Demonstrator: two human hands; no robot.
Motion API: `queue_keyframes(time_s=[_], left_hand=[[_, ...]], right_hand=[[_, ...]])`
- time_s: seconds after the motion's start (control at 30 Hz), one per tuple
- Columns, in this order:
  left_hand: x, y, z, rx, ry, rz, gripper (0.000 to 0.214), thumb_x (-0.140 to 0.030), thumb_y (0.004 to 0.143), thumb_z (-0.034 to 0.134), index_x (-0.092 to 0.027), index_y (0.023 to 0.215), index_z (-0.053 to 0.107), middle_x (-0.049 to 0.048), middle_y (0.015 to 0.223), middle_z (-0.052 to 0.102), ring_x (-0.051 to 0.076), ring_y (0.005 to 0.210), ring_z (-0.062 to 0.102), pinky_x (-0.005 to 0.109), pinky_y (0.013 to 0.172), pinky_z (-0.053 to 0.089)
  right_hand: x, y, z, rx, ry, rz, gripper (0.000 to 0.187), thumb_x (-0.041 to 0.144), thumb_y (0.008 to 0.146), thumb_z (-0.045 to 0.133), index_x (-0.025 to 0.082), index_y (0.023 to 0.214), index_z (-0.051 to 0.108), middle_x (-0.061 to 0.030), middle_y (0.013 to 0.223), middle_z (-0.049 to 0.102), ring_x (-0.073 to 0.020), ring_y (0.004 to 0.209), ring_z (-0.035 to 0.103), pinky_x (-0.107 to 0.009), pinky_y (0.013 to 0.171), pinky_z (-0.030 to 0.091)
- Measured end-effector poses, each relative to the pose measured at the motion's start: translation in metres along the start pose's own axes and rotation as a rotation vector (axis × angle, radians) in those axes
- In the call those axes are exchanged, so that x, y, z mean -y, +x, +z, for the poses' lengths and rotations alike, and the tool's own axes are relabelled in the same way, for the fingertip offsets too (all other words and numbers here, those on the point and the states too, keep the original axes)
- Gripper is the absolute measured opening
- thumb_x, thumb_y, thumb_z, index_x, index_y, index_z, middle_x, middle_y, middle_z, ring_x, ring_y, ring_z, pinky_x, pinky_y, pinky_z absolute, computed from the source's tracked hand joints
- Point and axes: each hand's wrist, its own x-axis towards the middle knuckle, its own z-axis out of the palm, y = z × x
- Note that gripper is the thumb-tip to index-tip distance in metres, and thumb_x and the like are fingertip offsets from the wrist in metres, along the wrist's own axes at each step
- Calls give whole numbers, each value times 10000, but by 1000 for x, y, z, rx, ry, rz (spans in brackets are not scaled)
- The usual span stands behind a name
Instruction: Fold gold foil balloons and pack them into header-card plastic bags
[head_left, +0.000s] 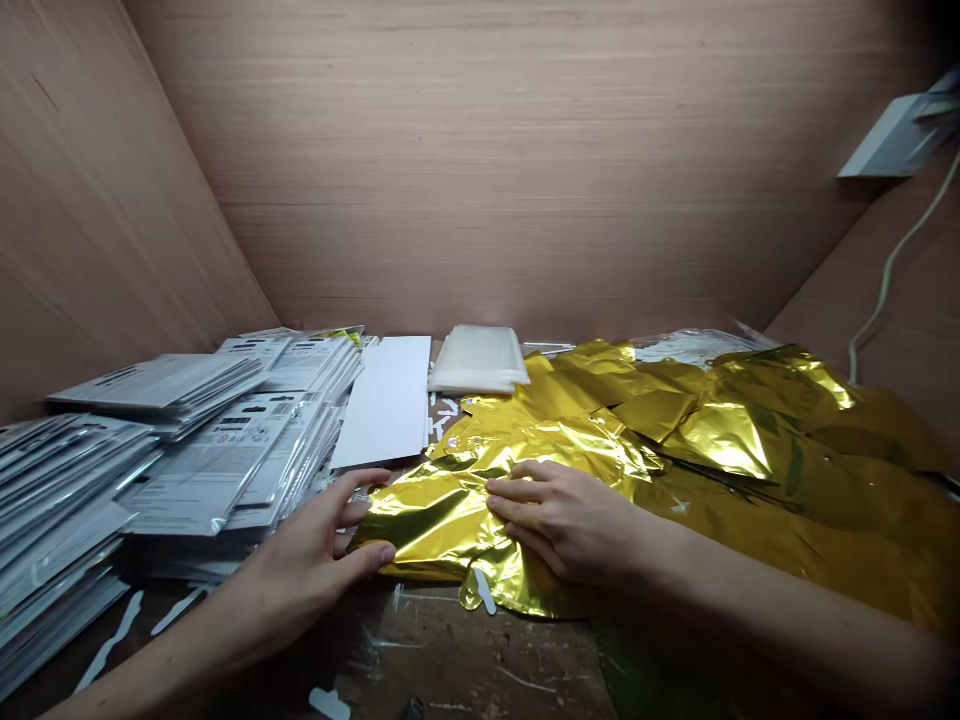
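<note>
A flat gold foil balloon [442, 500], shiny and creased, lies near the front of the work surface. My left hand [315, 550] is at its left end, thumb on the foil and the other fingers curled round the edge, their tips partly hidden. My right hand [562, 515] rests on top of the foil with its fingers stretched out, palm down. By the front edge of the foil, a small white strip [485, 592] lies across a rounded gold tab [470, 588]. More gold foil pieces [720, 440] are heaped behind and to the right, overlapping each other.
Stacks of printed cards in clear sleeves [202, 470] stand at the left. At the back are a white card sheet [386, 400] and a pile of clear bags [480, 358]. White scraps [328, 703] lie in front. Wooden panels [480, 160] enclose the surface; a cable [889, 270] hangs at right.
</note>
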Motion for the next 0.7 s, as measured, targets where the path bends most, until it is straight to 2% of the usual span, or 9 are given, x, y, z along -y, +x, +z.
queue_keyframes(time_s=[0.1, 0.2, 0.3, 0.37, 0.47, 0.53, 0.57, 0.63, 0.7], left_hand=[[1, -2, -2, 88, -123, -9, 730, -442, 873, 756, -272, 1478, 385, 153, 1445, 573, 310, 1098, 719, 416, 912, 589], [4, -6, -3, 107, -161, -12, 717, -420, 864, 775, -284, 1457, 397, 141, 1479, 545, 306, 1110, 715, 420, 933, 587], [9, -9, -7, 67, -48, 32, 676, -437, 884, 743, -269, 1455, 421, 146, 1482, 535, 300, 1077, 718, 418, 919, 591], [10, -12, -9, 9, 160, 79, 666, -451, 902, 711, -280, 1478, 425, 137, 1441, 565, 282, 1002, 725, 415, 895, 591], [5, -19, -6, -159, 591, 309, 554, -374, 926, 655, -335, 1461, 516, 118, 1379, 589, 310, 1027, 693, 450, 906, 565], [-1, -24, 5, -287, 847, 569, 458, -262, 937, 598, -369, 1382, 621, 102, 1484, 516, 364, 1213, 607, 499, 1002, 503], [-5, -26, 12, -307, 949, 699, 462, -206, 940, 566, -370, 1366, 643, 79, 1551, 469, 375, 1311, 542, 512, 1069, 451], [-11, -29, 27, -227, 1095, 875, 508, -150, 961, 525, -339, 1427, 602, 39, 1611, 441, 347, 1433, 445, 495, 1181, 343], [-12, -29, 39, -83, 1156, 942, 508, -190, 999, 523, -258, 1503, 528, 47, 1574, 500, 307, 1453, 449, 456, 1236, 288]], right_hand=[[-2, -3, 1, -23, 14, 5, 370, 234, 1086, 389, 117, 1318, 653, -106, 1367, 669, -258, 1146, 604, -441, 1016, 493], [-1, -4, 0, -15, 17, 6, 366, 241, 1085, 388, 132, 1312, 654, -109, 1355, 675, -262, 1134, 611, -447, 995, 500], [-1, -5, 1, -19, 4, 8, 372, 264, 1092, 385, 135, 1315, 653, -113, 1356, 674, -273, 1153, 604, -454, 986, 503], [-2, -5, 3, -28, -4, 6, 381, 272, 1096, 382, 126, 1332, 644, -120, 1356, 673, -277, 1177, 597, -464, 1001, 495], [-3, -6, 4, -34, -11, 2, 394, 268, 1091, 385, 113, 1359, 629, -142, 1354, 668, -282, 1184, 595, -476, 997, 496], [-4, -5, 3, -25, -12, -2, 394, 268, 1083, 398, 113, 1363, 628, -153, 1333, 672, -281, 1153, 601, -472, 964, 509], [-4, -5, 3, -21, -14, -3, 391, 270, 1080, 405, 115, 1360, 630, -155, 1318, 676, -280, 1134, 602, -468, 949, 514], [-4, -5, 2, -12, -21, -9, 384, 273, 1077, 411, 119, 1344, 639, -155, 1290, 682, -276, 1111, 601, -458, 937, 513], [-4, -5, 2, -14, -26, -5, 379, 279, 1077, 410, 127, 1332, 646, -147, 1282, 683, -268, 1095, 599, -451, 940, 507]])
